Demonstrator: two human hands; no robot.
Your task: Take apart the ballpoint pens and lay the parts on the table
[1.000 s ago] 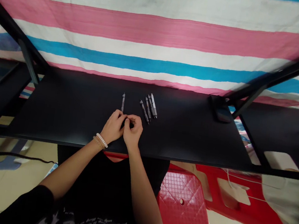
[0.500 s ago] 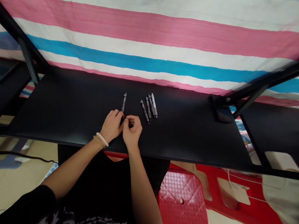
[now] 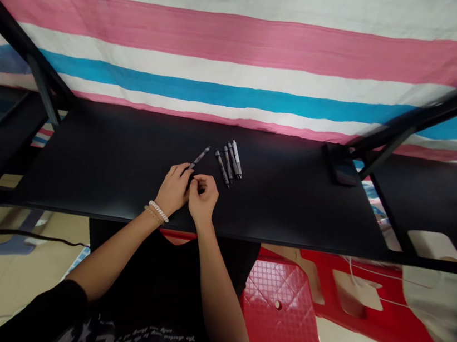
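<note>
My left hand (image 3: 174,187), with beaded bracelets at the wrist, is closed around the near end of a grey-and-black pen (image 3: 200,157). The pen's far end points away and to the right, above the tabletop or on it; I cannot tell which. Close beside it, my right hand (image 3: 203,198) is curled with thumb and fingertips pinched together. Whatever those fingertips hold, if anything, is hidden. Just beyond my right hand several pens lie side by side at a slant, among them a dark pen (image 3: 222,168) and a whiter pen (image 3: 237,158).
The black table (image 3: 283,200) has dark metal posts at both ends. A black object (image 3: 345,170) lies by the right post. Striped cloth (image 3: 246,38) hangs behind. A red plastic stool (image 3: 281,312) stands below the front edge on the right.
The pen in my left hand has swung from pointing straight away to leaning right. Both hands stay in nearly the same place, and the other pens have not moved.
</note>
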